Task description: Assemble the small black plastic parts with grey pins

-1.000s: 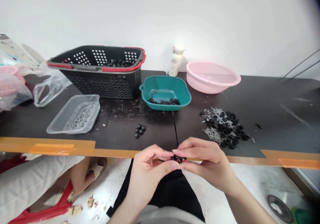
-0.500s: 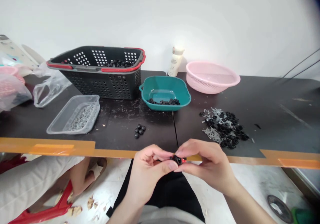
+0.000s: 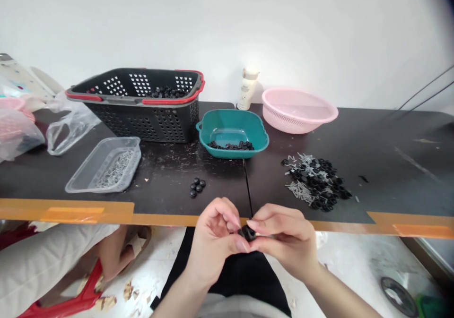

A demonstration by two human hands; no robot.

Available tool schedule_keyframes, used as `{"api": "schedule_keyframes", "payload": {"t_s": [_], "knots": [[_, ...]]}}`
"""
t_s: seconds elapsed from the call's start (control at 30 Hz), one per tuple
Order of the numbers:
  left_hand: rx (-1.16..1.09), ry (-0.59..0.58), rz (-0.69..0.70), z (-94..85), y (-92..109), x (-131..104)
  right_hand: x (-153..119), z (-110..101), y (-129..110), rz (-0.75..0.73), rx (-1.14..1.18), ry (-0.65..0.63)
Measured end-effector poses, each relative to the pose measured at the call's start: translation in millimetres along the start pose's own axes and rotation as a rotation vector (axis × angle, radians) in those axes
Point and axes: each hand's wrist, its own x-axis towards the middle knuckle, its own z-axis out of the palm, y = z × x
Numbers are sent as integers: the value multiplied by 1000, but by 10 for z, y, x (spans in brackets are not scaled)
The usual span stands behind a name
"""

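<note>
Both hands [image 3: 247, 235], fingertips pinched; small black part [image 3: 248, 233], seemingly one; table edge [image 3: 159, 218] near

Basket [image 3: 166, 119] left of bowl [image 3: 232, 153], colander [image 3: 300, 115] right, on table [image 3: 170, 167].

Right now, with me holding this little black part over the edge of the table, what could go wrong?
The small black part is pinched between the fingertips of your left hand and right hand, so a slip could drop it into your lap or onto the floor. The loose black pieces near the table's front edge might get knocked by your left hand.
</note>
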Motion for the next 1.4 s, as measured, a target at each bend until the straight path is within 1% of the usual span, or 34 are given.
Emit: {"api": "schedule_keyframes", "payload": {"t_s": [0.13,0.27,0.37,0.43,0.5,0.63,0.7,0.8,0.9,0.97,1.03,1.1,1.17,1.27,1.33,1.4], "knots": [[25,34,131,-2,-37,-24,-42,42,5,168,189,8],[84,49,198,-19,-22,-65,-38,36,-58,289,241,-21],[170,73,239,-15,9,-83,-23,10,-102,390,306,-43],[228,98,272,2,28,-92,-16,-16,-113,405,326,-80],[266,113,283,26,43,-102,-12,-45,-114,380,318,-111],[253,117,225,62,65,-117,-7,-78,-115,311,265,-101],[201,84,157,64,79,-110,-7,-78,-124,279,221,-96],[87,-20,2,48,108,-78,-11,-69,-141,255,161,-114],[7,-97,-96,18,145,-39,-14,-57,-152,251,142,-138],[7,-151,-163,-12,167,-21,-13,-47,-155,229,136,-138],[35,-239,-225,-47,178,-13,-13,-35,-155,212,108,-142],[70,-304,-259,-81,171,-14,-24,-24,-153,216,78,-152],[92,-300,-279,-106,147,-20,-49,-16,-146,242,72,-158],[123,-231,-300,-125,98,-31,-108,2,-125,294,87,-154],[158,-204,-272,-133,71,-33,-151,26,-111,329,101,-158],[208,-214,-205,-142,55,-30,-191,64,-102,341,150,-164]]}}
